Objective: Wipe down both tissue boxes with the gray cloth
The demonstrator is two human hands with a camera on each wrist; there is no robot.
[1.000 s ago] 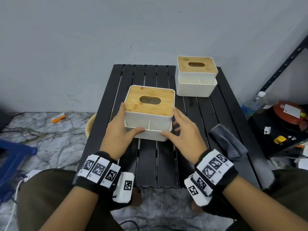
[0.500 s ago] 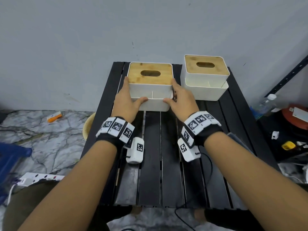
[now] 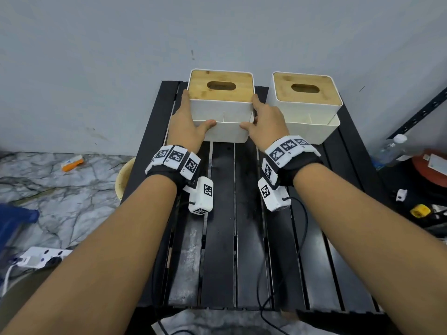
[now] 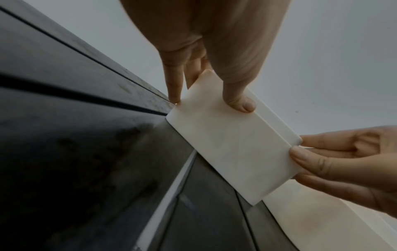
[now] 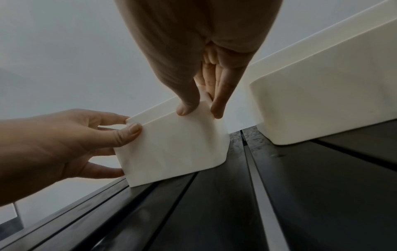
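Observation:
Two white tissue boxes with bamboo lids stand side by side at the far edge of the black slatted table (image 3: 222,226). My left hand (image 3: 186,114) and right hand (image 3: 263,117) grip the left tissue box (image 3: 221,105) at its two front corners, fingers along the sides and thumbs on the front. The wrist views show the same hold on this box (image 4: 232,149) (image 5: 176,149), which rests on the slats. The right tissue box (image 3: 304,102) (image 5: 322,101) stands untouched a small gap away. No gray cloth is in view.
The wall rises right behind the boxes. A water bottle (image 3: 391,148), a red item (image 3: 433,165) and small parts lie on the floor to the right, beside a black rack post (image 3: 420,112). On the left floor are a cream bowl (image 3: 123,177) and a power strip (image 3: 41,258).
Both hands have moved the left tissue box from the middle of the table to the far edge, beside the other box. The gray cloth at the right has left the view.

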